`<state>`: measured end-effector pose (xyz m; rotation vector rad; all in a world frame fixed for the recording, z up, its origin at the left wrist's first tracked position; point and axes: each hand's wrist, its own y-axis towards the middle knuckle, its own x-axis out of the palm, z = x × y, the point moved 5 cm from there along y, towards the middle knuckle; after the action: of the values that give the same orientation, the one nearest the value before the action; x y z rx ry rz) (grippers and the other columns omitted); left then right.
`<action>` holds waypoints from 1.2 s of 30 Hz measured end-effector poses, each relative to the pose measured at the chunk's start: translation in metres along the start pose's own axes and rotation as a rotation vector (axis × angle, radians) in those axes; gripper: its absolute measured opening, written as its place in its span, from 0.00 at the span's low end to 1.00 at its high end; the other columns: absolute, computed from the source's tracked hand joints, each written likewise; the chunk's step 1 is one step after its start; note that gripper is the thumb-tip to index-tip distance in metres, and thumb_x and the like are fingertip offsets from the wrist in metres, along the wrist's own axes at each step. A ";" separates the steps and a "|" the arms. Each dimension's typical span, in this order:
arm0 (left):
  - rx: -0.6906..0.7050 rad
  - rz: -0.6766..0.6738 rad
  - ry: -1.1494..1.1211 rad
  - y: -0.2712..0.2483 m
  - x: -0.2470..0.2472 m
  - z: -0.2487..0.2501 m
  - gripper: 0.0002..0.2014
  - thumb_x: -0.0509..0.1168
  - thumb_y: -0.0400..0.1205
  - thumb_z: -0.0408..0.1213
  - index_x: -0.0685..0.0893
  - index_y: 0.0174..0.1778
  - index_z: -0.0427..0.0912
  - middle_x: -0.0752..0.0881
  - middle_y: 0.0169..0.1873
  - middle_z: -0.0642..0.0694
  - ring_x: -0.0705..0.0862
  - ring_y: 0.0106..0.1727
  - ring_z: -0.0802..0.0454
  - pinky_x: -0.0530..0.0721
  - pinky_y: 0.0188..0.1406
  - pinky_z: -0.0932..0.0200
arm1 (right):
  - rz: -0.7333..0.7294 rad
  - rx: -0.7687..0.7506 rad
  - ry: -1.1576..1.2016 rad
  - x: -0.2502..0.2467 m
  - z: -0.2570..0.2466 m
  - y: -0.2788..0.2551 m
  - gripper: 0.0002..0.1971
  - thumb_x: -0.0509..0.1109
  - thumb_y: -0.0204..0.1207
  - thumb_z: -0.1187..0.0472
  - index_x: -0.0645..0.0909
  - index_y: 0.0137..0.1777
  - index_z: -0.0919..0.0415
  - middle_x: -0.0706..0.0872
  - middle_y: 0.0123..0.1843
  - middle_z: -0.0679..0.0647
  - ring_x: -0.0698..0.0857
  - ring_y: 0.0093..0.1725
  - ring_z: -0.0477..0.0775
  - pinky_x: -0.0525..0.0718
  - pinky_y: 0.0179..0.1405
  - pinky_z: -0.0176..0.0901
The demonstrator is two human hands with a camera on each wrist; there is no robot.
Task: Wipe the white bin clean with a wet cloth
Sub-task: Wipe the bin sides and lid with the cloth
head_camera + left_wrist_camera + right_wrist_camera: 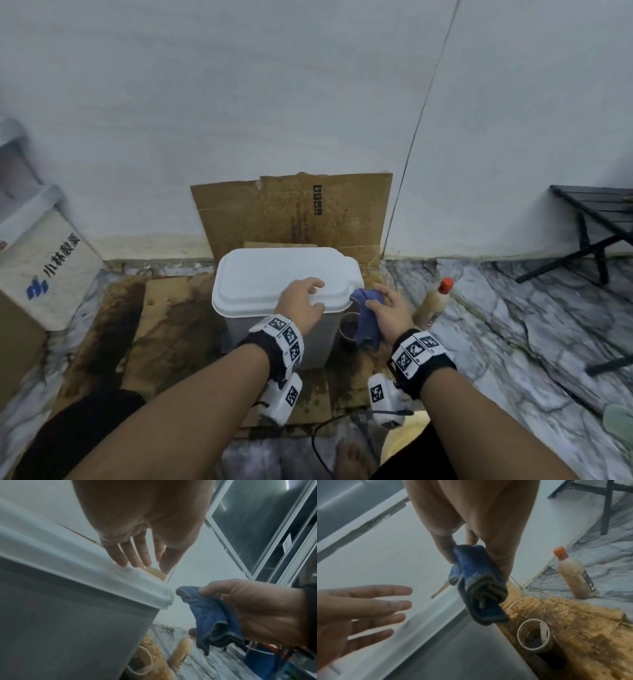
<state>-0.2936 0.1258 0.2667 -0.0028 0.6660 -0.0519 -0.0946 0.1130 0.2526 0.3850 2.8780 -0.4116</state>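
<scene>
The white bin [260, 281] stands lidded on stained cardboard by the wall; its grey side [68, 615] and lid rim [423, 626] fill the wrist views. My left hand [301, 301] rests on the lid's near right corner, fingers straight and spread [133, 553], seen also from the right wrist [364, 605]. My right hand [387, 311] hovers just right of the bin's corner and pinches a folded blue cloth [368, 318] between thumb and fingers [476, 582]. The cloth [212, 616] hangs beside the lid's edge, not touching it.
A small cup of dark liquid [535, 637] sits on the floor against the bin's right side. A beige bottle with an orange cap [433, 303] stands further right. Cardboard [294, 209] leans on the wall behind. A black folding rack [596, 226] stands right, a printed box [44, 270] left.
</scene>
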 end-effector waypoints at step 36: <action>-0.004 0.030 0.333 0.050 0.011 -0.035 0.26 0.67 0.77 0.58 0.74 0.72 0.65 0.64 0.81 0.56 0.59 0.82 0.52 0.51 0.80 0.49 | 0.192 -0.215 -0.326 0.029 0.005 0.050 0.05 0.71 0.74 0.54 0.81 0.48 0.46 0.83 0.51 0.52 0.82 0.48 0.53 0.80 0.50 0.45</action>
<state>-0.3037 0.1760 0.2316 0.0129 0.9991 -0.0218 -0.1075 0.1643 0.2289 0.4991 2.5082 -0.1158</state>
